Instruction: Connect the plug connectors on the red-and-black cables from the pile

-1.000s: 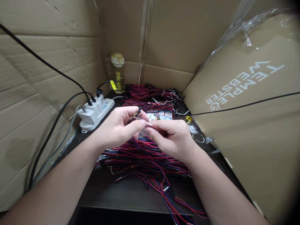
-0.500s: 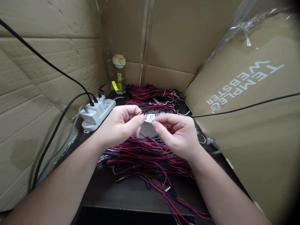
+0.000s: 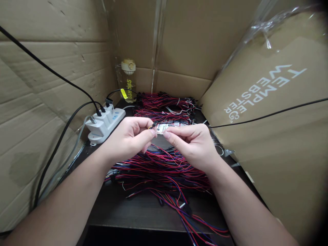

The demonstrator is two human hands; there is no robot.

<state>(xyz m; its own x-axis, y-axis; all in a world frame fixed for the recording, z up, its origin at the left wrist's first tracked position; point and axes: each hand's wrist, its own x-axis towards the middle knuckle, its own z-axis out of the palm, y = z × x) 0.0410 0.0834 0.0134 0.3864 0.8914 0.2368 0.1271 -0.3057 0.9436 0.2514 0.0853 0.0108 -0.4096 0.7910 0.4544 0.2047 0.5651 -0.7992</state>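
My left hand (image 3: pixel 138 135) is closed in a pinch on a thin wire with a small black connector (image 3: pixel 154 124), a bit of yellow wire showing beside it. My right hand (image 3: pixel 189 140) pinches a thin whitish wire end (image 3: pixel 161 133) between thumb and forefinger. The fingertips of both hands nearly meet, and the whitish piece spans the small gap. Just behind it shows a white printed label (image 3: pixel 162 127); I cannot tell whether it belongs to the held piece. Below the hands lies a large bundle of red and blue wires (image 3: pixel 164 167).
More red and black wire bundles (image 3: pixel 164 102) lie at the back of the dark table (image 3: pixel 123 212). A white power strip (image 3: pixel 106 123) with plugged cables stands left, near a clear bottle (image 3: pixel 128 82). Cardboard walls (image 3: pixel 189 41) enclose the table; a black cable (image 3: pixel 269 114) crosses at right.
Both hands have stayed close together, the right fingers shifting slightly left and flattening along the held piece. The whole view has shifted a little.
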